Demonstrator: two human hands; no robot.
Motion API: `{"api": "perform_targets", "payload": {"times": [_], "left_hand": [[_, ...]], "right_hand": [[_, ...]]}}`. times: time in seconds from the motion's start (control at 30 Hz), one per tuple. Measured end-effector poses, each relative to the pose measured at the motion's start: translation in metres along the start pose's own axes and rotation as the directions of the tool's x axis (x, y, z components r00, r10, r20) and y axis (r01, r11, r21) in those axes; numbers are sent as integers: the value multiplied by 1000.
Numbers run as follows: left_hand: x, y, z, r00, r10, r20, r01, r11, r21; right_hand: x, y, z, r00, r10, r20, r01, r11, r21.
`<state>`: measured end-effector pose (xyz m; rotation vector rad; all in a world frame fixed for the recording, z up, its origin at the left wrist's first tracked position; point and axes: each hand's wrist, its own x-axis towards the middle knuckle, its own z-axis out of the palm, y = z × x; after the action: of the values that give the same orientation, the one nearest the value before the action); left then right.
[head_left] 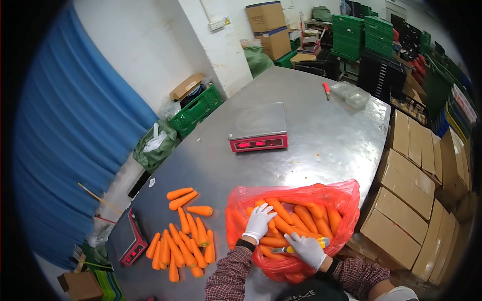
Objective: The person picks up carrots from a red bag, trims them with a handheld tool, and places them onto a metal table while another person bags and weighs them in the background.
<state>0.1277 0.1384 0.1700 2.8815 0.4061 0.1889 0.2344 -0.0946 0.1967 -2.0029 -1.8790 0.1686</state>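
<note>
You stood at a metal table (326,125), arms in checked sleeves (228,273) reaching over a red plastic bag (349,193) near the table's edge. Bag's mouth spread wide, film bunched along the rim; carrots (304,216) heaped inside, lying at various angles.

Your white-gloved left hand (258,223) lay on the heap at the bag's left side, fingers bent over a carrot; could not tell whether it gripped or merely rested there. Your right hand (307,249), also gloved, was closed around a yellow cutter (323,243) over the front part of the bag, handle end showing to the right, the narrow metal end pointing left across the carrots.

To the left of the bag, directly on the metal: loose carrots (183,246), most packed side by side in a rough pile, three a little apart beyond it.

Beyond the bag, near mid-table: a red-fronted scale (258,128), display lit red. A second scale (119,238) sat at the left edge, just beside the pile. Toward the far end, a red-handled tool (326,91) lay near some clear plastic (351,95). Cardboard cartons (394,231) were stacked along your right.
</note>
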Motion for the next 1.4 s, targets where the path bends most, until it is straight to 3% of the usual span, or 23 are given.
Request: {"api": "perform_targets", "payload": {"times": [0.03, 0.1, 0.13, 0.17, 0.23, 0.3, 0.43, 0.5, 0.57, 0.63, 0.67, 0.7, 0.73, 0.83, 0.9, 0.97, 1.0, 1.03, 1.1, 1.13, 1.17, 1.23, 1.4], "left_hand": [[3, -7, 1, 1000, 11, 5, -11, 1000, 3], [-2, -26, -6, 989, -88, -123, 28, 904, -427], [-7, -15, -28, 947, -316, -58, 132, 547, -826], [-13, -15, -43, 895, -446, 15, 176, 322, -930], [-33, -16, -59, 805, -592, -34, 30, 97, -995], [-59, -11, -75, 721, -690, 67, -202, -302, -932], [-98, 22, -101, 619, -779, 95, -423, -433, -796], [-133, 15, -83, 660, -745, 97, -433, -482, -762], [-156, 43, -85, 609, -784, 115, -291, -357, -888], [-166, 76, -85, 650, -724, 232, -203, -459, -865], [-164, 95, -85, 691, -683, 237, -116, -429, -896], [-155, 116, -84, 757, -627, 185, -132, -424, -896], [-149, 134, -81, 780, -596, 189, -136, -457, -879], [-129, 162, -68, 913, -375, 162, -101, -592, -800], [-124, 176, -90, 910, -361, 203, -43, -570, -821], [-123, 184, -96, 827, -533, 178, 24, -284, -959], [-121, 183, -101, 832, -541, 125, 29, -183, -983], [-122, 184, -101, 831, -540, 133, 36, -187, -982], [-121, 187, -102, 735, -659, -157, 74, 308, -948], [-119, 191, -107, 673, -708, -214, 139, 405, -904], [-118, 192, -110, 679, -703, -210, 141, 406, -903], [-118, 192, -116, 624, -547, -558, 365, 836, -411], [-117, 198, -132, 621, -425, -658, 375, 899, -226]], "right_hand": [[-1, 4, 5, 999, -47, -27, 47, 999, 17], [-4, 9, 13, 995, -63, -76, 67, 997, 43], [-4, 12, 15, 993, -116, -37, 117, 992, 41], [-3, 17, 19, 985, -173, 1, 173, 984, 39], [2, 17, 22, 980, -199, -7, 199, 979, 51], [10, 6, 12, 994, -89, 65, 81, 990, 114], [17, 1, 32, 997, 4, 78, -3, 1000, -10], [18, 3, 29, 996, -3, 88, 6, 999, -33], [12, 5, -2, 955, 168, 246, -223, 951, 214], [2, 4, -26, 934, 225, 276, -306, 904, 300], [-5, 2, -40, 919, 247, 307, -362, 838, 409], [-9, 4, -47, 902, 268, 340, -415, 756, 507], [-17, 7, -35, 927, 211, 310, -374, 571, 731], [-20, -21, -65, 908, 137, 397, -403, 553, 729], [-23, -44, -99, 925, 151, 349, -370, 568, 735], [-28, -52, -113, 923, 298, 242, -383, 673, 632], [-31, -54, -114, 966, 226, -128, -94, 765, 637], [-35, -54, -120, 965, 231, -122, -101, 762, 640], [-41, -54, -143, 985, 86, -147, -24, 925, 378], [-41, -60, -149, 983, 70, -168, -11, 944, 329], [-43, -61, -148, 982, 78, -170, -18, 944, 330], [-45, -63, -144, 977, 5, -212, 62, 949, 310], [-47, -71, -152, 968, -3, -252, 83, 948, 306]]}}
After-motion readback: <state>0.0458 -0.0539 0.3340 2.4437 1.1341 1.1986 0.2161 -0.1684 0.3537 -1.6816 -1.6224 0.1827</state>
